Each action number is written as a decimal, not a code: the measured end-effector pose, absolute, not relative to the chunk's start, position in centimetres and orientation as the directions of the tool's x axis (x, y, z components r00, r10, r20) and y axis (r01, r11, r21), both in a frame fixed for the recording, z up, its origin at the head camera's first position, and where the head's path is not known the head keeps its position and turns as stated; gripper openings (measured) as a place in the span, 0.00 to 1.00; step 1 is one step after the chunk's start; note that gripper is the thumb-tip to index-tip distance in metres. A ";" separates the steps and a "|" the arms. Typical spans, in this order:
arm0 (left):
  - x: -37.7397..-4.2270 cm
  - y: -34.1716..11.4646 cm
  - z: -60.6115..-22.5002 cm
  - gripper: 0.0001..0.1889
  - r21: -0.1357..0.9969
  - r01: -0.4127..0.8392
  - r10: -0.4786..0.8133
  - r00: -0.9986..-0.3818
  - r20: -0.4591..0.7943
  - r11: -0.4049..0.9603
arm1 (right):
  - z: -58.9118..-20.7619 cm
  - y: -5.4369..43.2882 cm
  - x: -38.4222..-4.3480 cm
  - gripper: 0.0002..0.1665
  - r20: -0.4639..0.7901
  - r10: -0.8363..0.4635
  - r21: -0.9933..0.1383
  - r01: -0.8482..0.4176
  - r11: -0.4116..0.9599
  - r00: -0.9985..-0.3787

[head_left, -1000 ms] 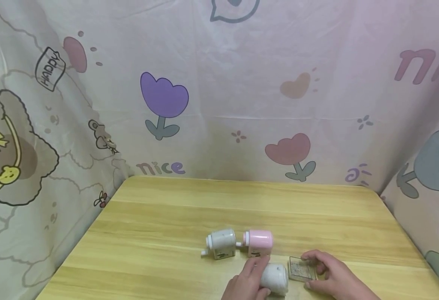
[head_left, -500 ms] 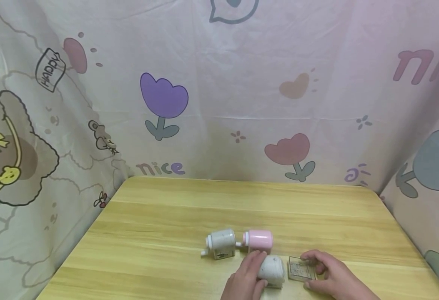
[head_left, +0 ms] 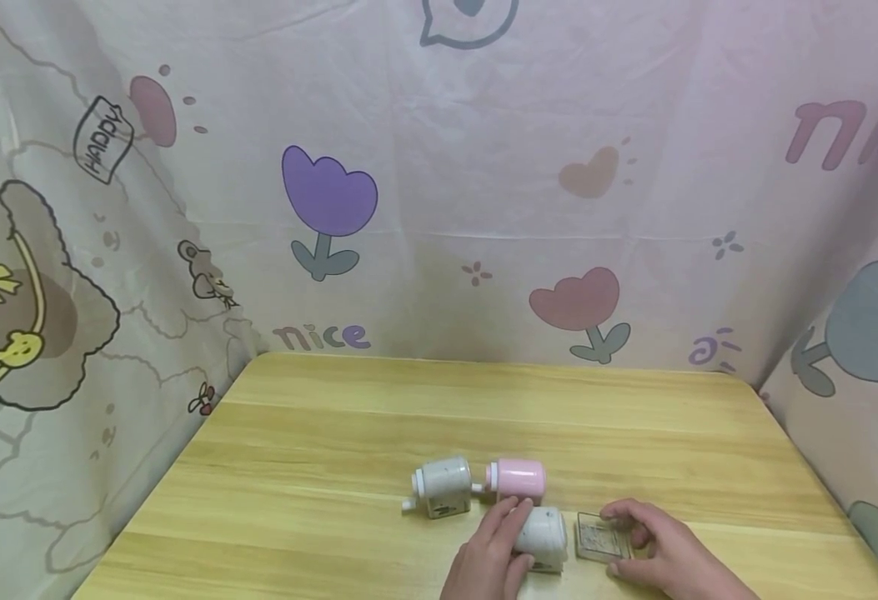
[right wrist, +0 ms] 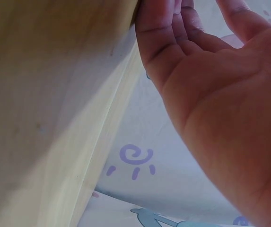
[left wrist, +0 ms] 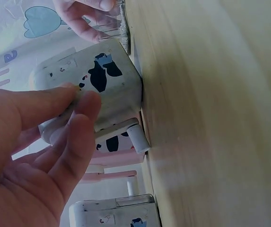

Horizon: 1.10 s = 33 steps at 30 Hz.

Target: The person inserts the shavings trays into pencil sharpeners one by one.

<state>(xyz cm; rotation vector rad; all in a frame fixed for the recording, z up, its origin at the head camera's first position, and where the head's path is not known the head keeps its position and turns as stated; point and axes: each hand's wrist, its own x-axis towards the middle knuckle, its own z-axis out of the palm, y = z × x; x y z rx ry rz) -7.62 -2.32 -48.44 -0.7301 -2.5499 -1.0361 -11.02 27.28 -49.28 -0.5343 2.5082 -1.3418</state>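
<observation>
1. The white sharpener (head_left: 547,540) is at the near side of the bench (head_left: 333,433), right of centre. Its base is at the wood; whether all of it rests there I cannot tell.
2. The left hand (head_left: 487,554) lies against its left end, fingers on the far side and thumb on the near side, so this grip is closed round the body. A crank (left wrist: 116,128) shows at that end in the left wrist view.
3. The rounded body runs roughly left to right, its right end facing the box (head_left: 599,537). That is the key relation: a narrow strip of bench parts the two, with the box just beside and right of the sharpener.
4. The box is low, flat and see-through. The right hand (head_left: 664,550) pinches it from the right, fingers at the far edge and thumb at the near one; its left side is uncovered.
5. The pink sharpener (head_left: 519,479) is just beyond the left hand's fingertips, partly hidden by them.
6. The grey sharpener (head_left: 446,486) is to the pink one's left, farther from the right hand.
7. Behind the bench hangs a printed cloth (head_left: 439,108).
</observation>
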 end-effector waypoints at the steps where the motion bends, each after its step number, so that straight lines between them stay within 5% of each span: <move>1: -7.6 -2.3 -48.4 0.32 0.560 0.556 0.343 -0.827 0.445 0.614 | -49.3 27.3 -11.0 0.32 -0.047 -0.429 -0.838 -0.199 0.508 -0.902; 10: -7.8 -2.3 -48.6 0.37 0.619 0.560 0.351 -0.828 0.437 0.551 | -49.3 27.3 -11.0 0.32 -0.060 -0.426 -0.834 -0.190 0.518 -0.903; 25: -8.0 -2.4 -49.2 0.36 0.552 0.604 0.361 -0.793 0.492 0.574 | -49.0 27.2 -11.1 0.33 -0.114 -0.393 -0.818 -0.138 0.559 -0.912; 33: -7.9 -2.5 -48.8 0.36 0.627 0.532 0.359 -0.847 0.392 0.570 | -48.9 27.2 -11.2 0.33 -0.112 -0.388 -0.813 -0.140 0.565 -0.915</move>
